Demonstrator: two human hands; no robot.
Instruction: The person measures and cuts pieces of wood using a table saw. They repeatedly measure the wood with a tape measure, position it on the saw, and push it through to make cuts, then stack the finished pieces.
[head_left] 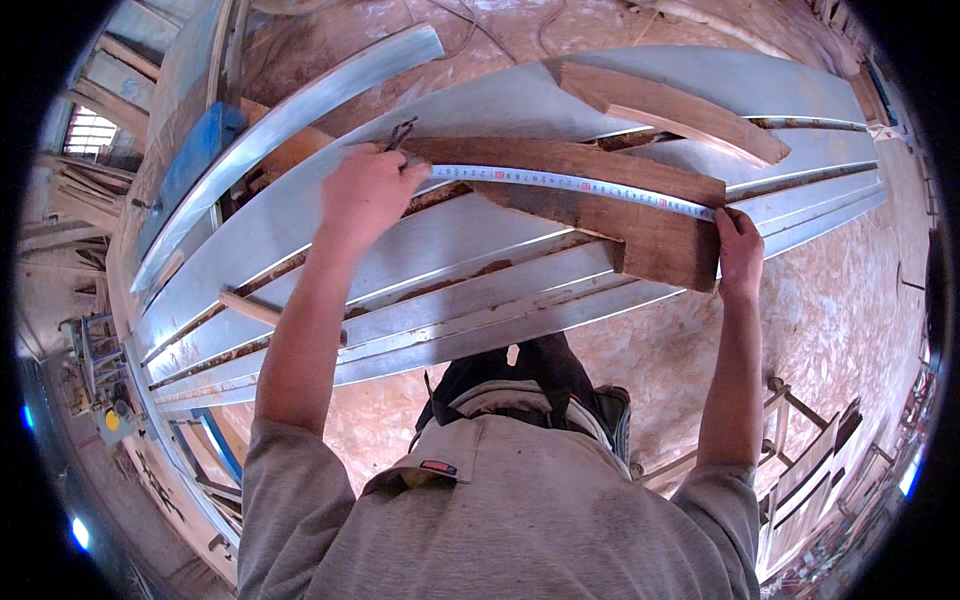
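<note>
A brown wooden piece (570,200) with a stepped, notched near edge lies across the pale metal machine table (480,225). Over its face runs a white tape measure (560,182), stretched between my two hands. My left hand (370,190) is closed on the tape at the piece's left end; its palm side is hidden. Just beyond those fingers a thin dark object (401,132) sticks up, too small to name. At the right end of the piece, my right hand (738,245) pinches the tape's other end against the wood's edge.
Another wooden block (680,112) lies on the table farther back. A small wood strip (248,307) rests near the left forearm. Beyond the table's left side runs a curved pale metal rail (290,140) beside a blue part (205,145). Wooden frames (810,480) stand at the lower right.
</note>
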